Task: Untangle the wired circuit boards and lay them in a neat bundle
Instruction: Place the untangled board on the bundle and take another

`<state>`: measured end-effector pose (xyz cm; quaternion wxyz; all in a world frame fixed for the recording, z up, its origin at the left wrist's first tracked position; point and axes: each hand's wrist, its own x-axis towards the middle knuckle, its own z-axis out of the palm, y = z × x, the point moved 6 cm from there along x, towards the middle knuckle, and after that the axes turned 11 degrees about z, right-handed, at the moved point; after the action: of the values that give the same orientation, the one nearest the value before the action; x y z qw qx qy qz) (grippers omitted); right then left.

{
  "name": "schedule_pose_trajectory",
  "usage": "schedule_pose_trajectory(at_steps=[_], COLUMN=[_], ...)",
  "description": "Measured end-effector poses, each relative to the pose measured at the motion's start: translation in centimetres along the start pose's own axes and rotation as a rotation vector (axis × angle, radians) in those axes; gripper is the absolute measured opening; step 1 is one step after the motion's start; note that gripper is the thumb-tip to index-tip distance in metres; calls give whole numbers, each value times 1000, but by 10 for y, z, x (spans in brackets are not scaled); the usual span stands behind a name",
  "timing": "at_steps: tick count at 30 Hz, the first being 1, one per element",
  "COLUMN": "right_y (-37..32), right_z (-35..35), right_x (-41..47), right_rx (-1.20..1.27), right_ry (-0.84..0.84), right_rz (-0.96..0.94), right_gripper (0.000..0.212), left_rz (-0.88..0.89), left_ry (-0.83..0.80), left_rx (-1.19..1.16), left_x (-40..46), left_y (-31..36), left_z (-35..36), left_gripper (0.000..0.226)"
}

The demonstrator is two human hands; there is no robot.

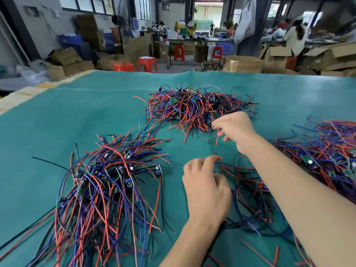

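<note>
The right hand point(236, 130) reaches to the tangled pile point(194, 106) near the far edge of the green mat point(57, 116), pinching a wire there. The left hand point(207, 186) pinches wires of the small bundle point(248, 191) under the right forearm. A larger bundle point(107, 182) lies toward the near left corner, another pile point(333, 151) at the right edge.

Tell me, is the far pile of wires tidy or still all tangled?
Still tangled. The far pile is a heap of red, blue and black wires crossing every way, with green boards buried inside, not lined up.
</note>
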<state>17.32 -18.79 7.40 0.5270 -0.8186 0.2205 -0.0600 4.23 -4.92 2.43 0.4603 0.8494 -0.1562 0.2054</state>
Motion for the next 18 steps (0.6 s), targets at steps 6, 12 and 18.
schedule_pose_trajectory(at_steps=[6,12,18], right_y=[19,43,47], right_z=[-52,-36,-15], right_x=[-61,-135,-146], right_rx=[359,221,-38], right_ry=[8,-130,-215], right_rz=[-82,-339,-461], right_gripper=[21,17,28], left_rz=[-39,-166,-235], left_ry=[100,32,6], left_rx=[-101,-370,-545], left_x=[0,2,6], left_y=[-2,-2,-4], left_z=[-5,-1,-1], left_gripper=[27,43,29])
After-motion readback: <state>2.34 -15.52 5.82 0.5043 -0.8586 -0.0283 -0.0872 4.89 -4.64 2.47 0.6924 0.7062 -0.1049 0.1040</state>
